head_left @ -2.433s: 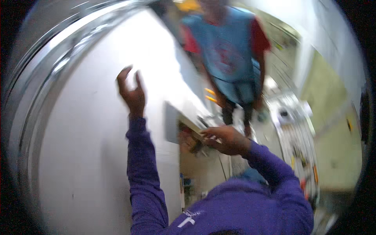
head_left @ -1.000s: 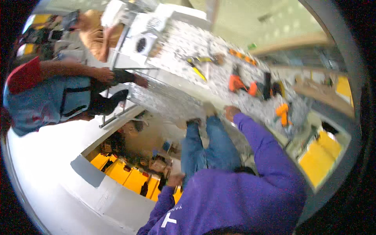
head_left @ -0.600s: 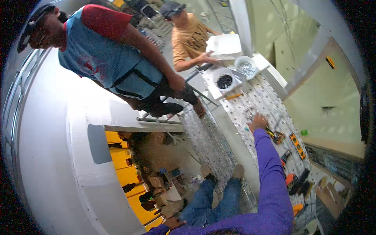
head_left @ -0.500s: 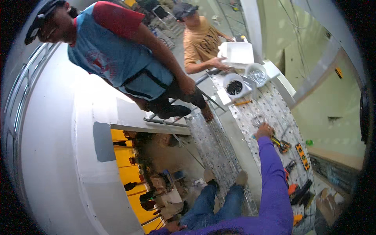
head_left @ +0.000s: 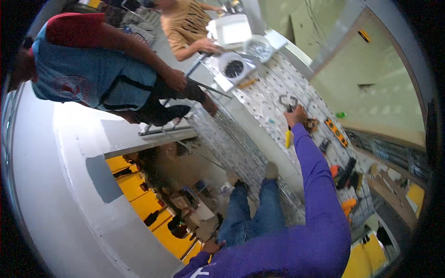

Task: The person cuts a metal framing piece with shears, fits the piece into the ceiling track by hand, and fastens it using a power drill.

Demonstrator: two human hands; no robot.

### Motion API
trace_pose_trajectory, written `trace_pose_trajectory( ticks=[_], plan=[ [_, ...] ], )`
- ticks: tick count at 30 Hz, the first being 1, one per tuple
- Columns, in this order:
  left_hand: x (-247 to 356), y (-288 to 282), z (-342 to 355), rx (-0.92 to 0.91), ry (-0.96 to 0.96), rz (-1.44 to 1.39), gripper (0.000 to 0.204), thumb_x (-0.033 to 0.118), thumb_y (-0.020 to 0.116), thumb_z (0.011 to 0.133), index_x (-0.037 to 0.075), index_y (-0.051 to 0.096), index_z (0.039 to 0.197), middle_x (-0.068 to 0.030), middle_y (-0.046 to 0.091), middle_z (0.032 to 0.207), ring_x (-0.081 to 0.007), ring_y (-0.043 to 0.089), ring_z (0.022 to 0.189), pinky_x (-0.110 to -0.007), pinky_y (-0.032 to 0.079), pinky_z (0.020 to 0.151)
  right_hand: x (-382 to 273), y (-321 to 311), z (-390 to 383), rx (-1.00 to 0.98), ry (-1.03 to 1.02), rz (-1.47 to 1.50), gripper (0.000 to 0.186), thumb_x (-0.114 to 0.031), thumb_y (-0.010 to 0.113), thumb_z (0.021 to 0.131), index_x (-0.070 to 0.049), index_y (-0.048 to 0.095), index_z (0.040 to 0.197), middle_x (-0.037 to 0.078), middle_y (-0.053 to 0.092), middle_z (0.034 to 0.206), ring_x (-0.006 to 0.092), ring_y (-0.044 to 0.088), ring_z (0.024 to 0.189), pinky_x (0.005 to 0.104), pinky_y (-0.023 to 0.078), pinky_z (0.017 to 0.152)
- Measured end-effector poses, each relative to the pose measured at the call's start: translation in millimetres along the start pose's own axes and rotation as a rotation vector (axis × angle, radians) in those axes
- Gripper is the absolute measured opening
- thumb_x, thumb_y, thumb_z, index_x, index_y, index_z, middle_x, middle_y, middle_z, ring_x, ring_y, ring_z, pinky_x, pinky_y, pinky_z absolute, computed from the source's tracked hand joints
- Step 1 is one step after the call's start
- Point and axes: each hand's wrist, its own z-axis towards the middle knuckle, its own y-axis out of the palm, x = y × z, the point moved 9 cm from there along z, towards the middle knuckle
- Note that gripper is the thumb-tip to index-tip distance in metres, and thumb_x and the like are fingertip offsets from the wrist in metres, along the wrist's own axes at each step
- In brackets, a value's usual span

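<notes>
My right hand (head_left: 296, 116) is closed round a clamp-like tool with C-shaped metal jaws (head_left: 288, 100), held over the perforated metal platform (head_left: 273, 88). The jaws point away from me. A yellow handle (head_left: 288, 138) shows just below the hand; whether it belongs to the same tool I cannot tell. My left hand (head_left: 213, 246) rests against my jeans at the left thigh, fingers loosely extended, with nothing seen in it. Right of my right hand lie a yellow-and-brown tool (head_left: 311, 124), partly hidden, and an orange spirit level (head_left: 336, 132).
White tubs of dark screws (head_left: 233, 68) and silver fasteners (head_left: 258, 48) stand at the platform's far end, near a white container (head_left: 232, 30). A person in tan (head_left: 187, 28) touches it; another in blue (head_left: 92, 69) stands left. Orange-and-black tools (head_left: 345, 173) lie nearer me.
My right hand has lifted the metal-jawed tool from near the platform surface, its jaws now clearly in front of the fingers. The view has shifted, moving both people leftward.
</notes>
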Motion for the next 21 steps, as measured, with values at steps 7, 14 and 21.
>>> trace_pose_trajectory(
  ticks=[7, 14, 21],
  plan=[
    [6, -10, 16, 0.045, 0.135, 0.023, 0.096, 0.075, 0.054, 0.077, -0.003, 0.049, 0.132, -0.0285, 0.056, 0.126, -0.0429, 0.054, 0.117, -0.047, 0.042, 0.099, 4, -63, 2, 0.312, -0.061, 0.539, 0.059, -0.038, 0.084, 0.064, 0.0, 0.056, 0.101, 0.017, 0.063, 0.094, 0.0348, 0.061, 0.09, 0.043, 0.048, 0.081],
    [5, -50, 15, 0.183, 0.236, -0.148, 0.077, 0.07, 0.059, 0.077, -0.002, 0.058, 0.105, -0.0251, 0.065, 0.098, -0.0377, 0.063, 0.096, -0.047, 0.047, 0.083, -32, -111, -29, 0.314, 0.031, 0.648, 0.045, -0.035, 0.084, 0.067, -0.003, 0.062, 0.089, 0.008, 0.066, 0.078, 0.0236, 0.064, 0.073, 0.0371, 0.05, 0.068],
    [10, -137, 106, 0.4, 0.64, -0.014, 0.059, 0.055, 0.055, 0.089, -0.003, 0.056, 0.104, -0.0293, 0.06, 0.114, -0.0396, 0.059, 0.104, -0.049, 0.046, 0.084, -119, -65, 9, -0.094, -0.162, 0.426, 0.06, -0.031, 0.078, 0.066, -0.001, 0.06, 0.114, 0.015, 0.068, 0.103, 0.0267, 0.065, 0.098, 0.0342, 0.05, 0.086]
  ],
)
